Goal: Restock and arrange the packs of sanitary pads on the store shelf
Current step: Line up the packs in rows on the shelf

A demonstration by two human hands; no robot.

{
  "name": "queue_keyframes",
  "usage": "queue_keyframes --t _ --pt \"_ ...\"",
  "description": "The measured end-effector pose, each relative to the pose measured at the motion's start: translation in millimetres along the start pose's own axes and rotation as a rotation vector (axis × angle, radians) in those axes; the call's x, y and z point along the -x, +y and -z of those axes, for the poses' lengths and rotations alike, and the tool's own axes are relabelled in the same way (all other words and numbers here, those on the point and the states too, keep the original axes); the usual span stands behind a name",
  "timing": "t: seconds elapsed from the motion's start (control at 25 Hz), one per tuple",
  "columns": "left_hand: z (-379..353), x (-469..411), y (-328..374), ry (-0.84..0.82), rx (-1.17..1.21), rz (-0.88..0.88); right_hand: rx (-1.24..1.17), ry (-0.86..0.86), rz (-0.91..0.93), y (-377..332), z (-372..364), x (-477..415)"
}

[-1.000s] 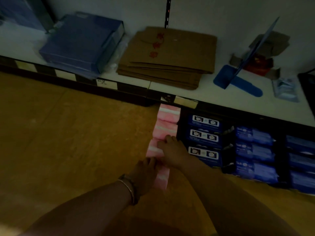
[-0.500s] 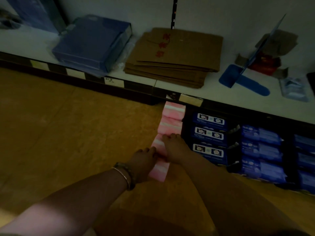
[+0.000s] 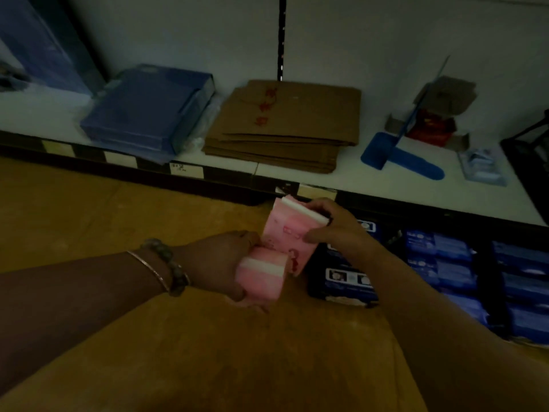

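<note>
Two pink packs of sanitary pads are lifted off the lower shelf. My right hand (image 3: 335,230) grips the taller pink pack (image 3: 289,233), fingers curled over its white top edge, tilting it up. My left hand (image 3: 221,263) holds a second pink pack (image 3: 261,278) just below and in front of it; the two packs touch. Rows of dark blue pad packs (image 3: 436,257) stand on the lower shelf to the right, partly hidden by my right arm.
The white upper shelf (image 3: 341,176) carries a blue box (image 3: 145,111), a stack of flat brown cardboard (image 3: 285,126), a blue divider (image 3: 401,156) and a small red box (image 3: 430,129). Price labels line its black front edge. The lower shelf's ochre surface (image 3: 118,221) stretches left.
The row of pink packs lay on the lower shelf under both hands; now each hand has picked up a pack and raised it. The camera has moved closer.
</note>
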State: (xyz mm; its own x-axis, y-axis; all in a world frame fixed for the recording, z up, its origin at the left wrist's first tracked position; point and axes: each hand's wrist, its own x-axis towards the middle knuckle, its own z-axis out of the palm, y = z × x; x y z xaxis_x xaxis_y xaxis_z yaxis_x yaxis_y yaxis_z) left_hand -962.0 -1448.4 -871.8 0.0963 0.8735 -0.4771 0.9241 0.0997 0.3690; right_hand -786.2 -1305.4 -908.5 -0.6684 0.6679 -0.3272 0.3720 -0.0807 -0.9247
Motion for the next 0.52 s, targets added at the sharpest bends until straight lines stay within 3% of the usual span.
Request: queue_keyframes --t 0.16,0.32,0.52 --pt "34 -8 7 0.06 0.114 -0.063 -0.132 0.142 0.141 -19 16 6" --pt "64 -20 20 0.109 0.156 -0.125 -0.091 0.268 0.268 -45 24 16" --pt "112 1 31 0.047 0.254 -0.18 -0.069 0.384 0.299 -93 28 45"
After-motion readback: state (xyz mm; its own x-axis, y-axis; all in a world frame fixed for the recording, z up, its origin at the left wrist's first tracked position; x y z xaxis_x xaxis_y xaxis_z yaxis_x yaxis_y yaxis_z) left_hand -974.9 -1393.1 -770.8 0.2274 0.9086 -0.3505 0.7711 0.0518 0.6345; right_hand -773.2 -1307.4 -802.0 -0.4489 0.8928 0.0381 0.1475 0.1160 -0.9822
